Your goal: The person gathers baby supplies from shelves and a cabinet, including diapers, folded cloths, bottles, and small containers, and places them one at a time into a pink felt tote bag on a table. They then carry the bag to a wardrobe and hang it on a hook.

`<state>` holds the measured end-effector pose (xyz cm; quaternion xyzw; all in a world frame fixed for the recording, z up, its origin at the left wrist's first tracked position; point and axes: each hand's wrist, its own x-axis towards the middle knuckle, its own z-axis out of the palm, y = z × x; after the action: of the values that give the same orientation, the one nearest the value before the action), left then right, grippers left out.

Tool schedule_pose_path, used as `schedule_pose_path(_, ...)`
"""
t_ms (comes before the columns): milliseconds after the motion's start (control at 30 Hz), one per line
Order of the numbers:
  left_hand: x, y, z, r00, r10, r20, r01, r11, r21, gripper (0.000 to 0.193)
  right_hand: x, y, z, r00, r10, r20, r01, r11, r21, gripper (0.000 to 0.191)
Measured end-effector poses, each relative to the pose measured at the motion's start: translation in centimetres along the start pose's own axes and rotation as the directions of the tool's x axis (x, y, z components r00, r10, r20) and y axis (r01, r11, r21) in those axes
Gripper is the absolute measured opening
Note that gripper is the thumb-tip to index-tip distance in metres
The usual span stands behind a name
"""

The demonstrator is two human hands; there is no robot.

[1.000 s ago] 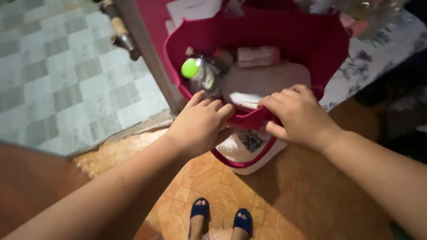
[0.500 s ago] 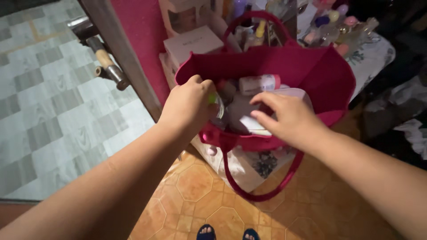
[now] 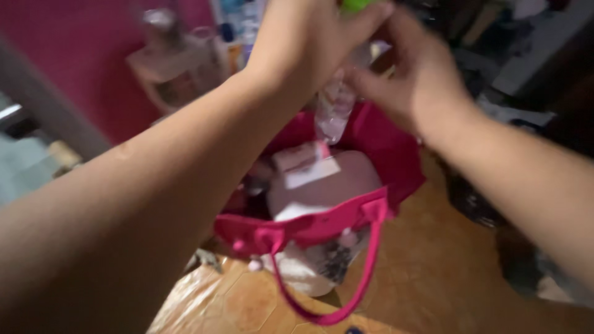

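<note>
I see the left hand (image 3: 303,37) clamped on a clear plastic bottle (image 3: 333,111) by its green-capped top — it hangs below the fingers, above the open pink tote bag (image 3: 371,154) — right hand (image 3: 414,80), fingers loosely apart, steadying its neck.

It looked like a lived-in room of a home, crowded and untidy. The floor (image 3: 433,272) was laid with orange-brown tiles, and a deep pink wall (image 3: 80,55) rose at the back. A small shelf (image 3: 179,68) against that wall held bottles and jars, blurred in the picture. An open pink tote bag (image 3: 346,216) packed with household bits stood on the floor, and heaped clutter (image 3: 526,55) filled the far right corner.
</note>
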<state>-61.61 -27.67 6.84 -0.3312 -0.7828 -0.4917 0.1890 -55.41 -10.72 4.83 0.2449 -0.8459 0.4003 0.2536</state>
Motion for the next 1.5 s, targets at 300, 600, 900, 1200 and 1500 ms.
schedule_pose_path(300, 9.3, -3.7, 13.1, 0.979, 0.169, -0.112, -0.173, 0.984, -0.029, 0.032, 0.5, 9.8, -10.4, 0.991, 0.119, -0.066, -0.13, 0.971, -0.202, 0.053)
schedule_pose_path(600, 7.3, -19.7, 12.7, 0.983, 0.133, -0.123, -0.101, 0.966, 0.238, 0.011, 1.7, 21.9, -11.3, 0.941, 0.294, 0.165, -0.292, 0.956, -0.038, 0.046)
schedule_pose_path(900, 4.6, -22.9, 13.4, 0.994, 0.105, 0.025, -0.108, 0.965, 0.238, 0.021, 3.4, 28.2, -3.6, 0.907, 0.107, 0.407, -0.013, 0.973, -0.228, 0.063)
schedule_pose_path(1200, 4.3, -21.4, 13.5, 0.98, 0.2, 0.014, -0.195, 0.935, 0.297, 0.025, 5.0, 30.0, -0.9, 0.913, 0.111, 0.394, -0.008, 0.967, -0.253, 0.066)
schedule_pose_path(1500, 8.3, -17.8, 14.2, 0.985, 0.015, 0.173, -0.057, 0.969, 0.239, 0.03, 8.6, 31.2, -8.8, 0.968, -0.002, 0.249, 0.075, 0.956, -0.283, 0.048)
